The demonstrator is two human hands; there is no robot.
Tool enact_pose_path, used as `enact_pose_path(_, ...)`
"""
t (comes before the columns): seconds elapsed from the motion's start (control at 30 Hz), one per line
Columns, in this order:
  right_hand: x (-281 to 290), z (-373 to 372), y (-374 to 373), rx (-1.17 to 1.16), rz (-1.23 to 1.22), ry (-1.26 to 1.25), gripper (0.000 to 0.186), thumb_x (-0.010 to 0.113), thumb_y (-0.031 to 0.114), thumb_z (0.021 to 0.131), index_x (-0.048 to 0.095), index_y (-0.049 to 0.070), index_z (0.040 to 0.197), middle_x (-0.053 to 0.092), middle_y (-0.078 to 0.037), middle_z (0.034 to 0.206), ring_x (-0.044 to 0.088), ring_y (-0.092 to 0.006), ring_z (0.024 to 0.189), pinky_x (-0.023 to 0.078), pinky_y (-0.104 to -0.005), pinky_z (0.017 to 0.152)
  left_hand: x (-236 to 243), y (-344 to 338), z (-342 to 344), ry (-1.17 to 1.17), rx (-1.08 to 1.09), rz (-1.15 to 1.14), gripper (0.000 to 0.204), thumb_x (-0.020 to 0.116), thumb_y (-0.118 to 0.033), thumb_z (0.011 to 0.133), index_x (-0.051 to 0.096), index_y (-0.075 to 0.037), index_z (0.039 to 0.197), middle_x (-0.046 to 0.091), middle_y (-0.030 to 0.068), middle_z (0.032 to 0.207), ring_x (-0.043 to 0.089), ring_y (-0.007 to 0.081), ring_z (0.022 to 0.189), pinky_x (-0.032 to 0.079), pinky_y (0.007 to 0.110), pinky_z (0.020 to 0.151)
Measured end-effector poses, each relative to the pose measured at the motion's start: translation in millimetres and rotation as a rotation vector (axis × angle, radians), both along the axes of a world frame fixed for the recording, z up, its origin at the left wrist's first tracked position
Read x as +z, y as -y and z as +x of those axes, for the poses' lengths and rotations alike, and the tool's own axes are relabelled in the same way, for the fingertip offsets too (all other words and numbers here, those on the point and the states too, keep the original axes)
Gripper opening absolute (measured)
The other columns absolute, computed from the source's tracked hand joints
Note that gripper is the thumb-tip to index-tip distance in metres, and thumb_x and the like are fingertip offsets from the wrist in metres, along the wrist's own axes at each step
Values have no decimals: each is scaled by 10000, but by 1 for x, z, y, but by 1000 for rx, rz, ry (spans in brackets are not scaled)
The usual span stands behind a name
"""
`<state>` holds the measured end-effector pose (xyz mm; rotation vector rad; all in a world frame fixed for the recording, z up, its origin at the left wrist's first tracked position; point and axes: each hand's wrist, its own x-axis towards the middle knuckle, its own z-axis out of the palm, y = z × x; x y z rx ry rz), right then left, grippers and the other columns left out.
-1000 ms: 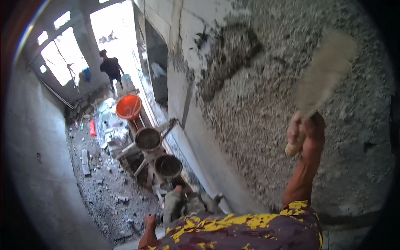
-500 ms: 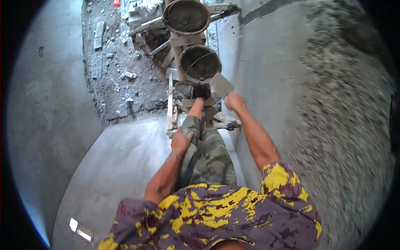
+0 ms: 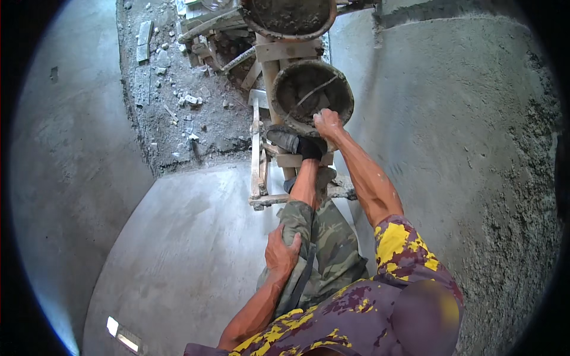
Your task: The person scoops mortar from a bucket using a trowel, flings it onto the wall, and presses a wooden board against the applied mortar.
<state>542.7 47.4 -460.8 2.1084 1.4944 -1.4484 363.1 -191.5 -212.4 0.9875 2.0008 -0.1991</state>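
My right hand [image 3: 328, 124] is closed on the trowel, at the near right rim of a dark bucket [image 3: 346, 98] with a wire handle. The trowel's blade [image 3: 320, 101] is down in the bucket's grey mortar [image 3: 306, 89] and hard to make out. My left hand [image 3: 281, 252] grips the camouflage trouser leg [image 3: 297, 219] near my knee. My shoe [image 3: 284, 141] is just below the bucket, over wooden crosspieces [image 3: 291, 160] on a long pole.
A second mortar bucket [image 3: 288, 15] stands farther along the wooden frame [image 3: 256, 178]. Rubble [image 3: 172, 107] covers the lower floor at left. A plastered wall [image 3: 65, 148] curves up on the left; a rough-rendered wall [image 3: 504, 196] is on the right. A smooth pale surface [image 3: 160, 249] lies below me.
My right hand has come down from the rough wall, first holding the trowel above the bucket, now dipping it inside. My view has tilted downward, and the standing person has left it.
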Motion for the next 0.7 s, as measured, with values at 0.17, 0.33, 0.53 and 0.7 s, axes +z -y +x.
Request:
enact_pose_path(0.17,20,18,48,-69,72,-166,372,562,350,826,599,-1,940,622,-294,883,596,-466,892,468,-508,760,6,-7,-11,-5,2,-39,544,660,-378,783,558,-51,1205,585,182,1126,567,372,1022,460,446,864)
enact_pose_path(0.33,46,54,76,-40,79,-35,328,564,378,828,585,83,971,633,-273,912,592,-461,908,467,-518,767,13,-16,-14,5,3,-30,551,656,-392,786,555,-61,1215,588,181,1124,567,368,1033,455,441,881)
enact_pose_path(0.53,131,83,92,78,80,123,350,575,403,812,560,113,1008,648,-229,911,608,-444,899,489,-523,794,22,-32,-10,53,-7,-18,578,647,-417,790,545,-39,1215,587,215,1123,560,381,1054,446,442,902)
enact_pose_path(0.7,276,102,65,105,64,228,397,594,438,786,609,123,1027,656,-210,926,632,-395,876,511,-499,775,21,-27,-9,154,-27,26,623,689,-409,762,545,4,1206,589,275,1126,559,430,1046,452,457,893)
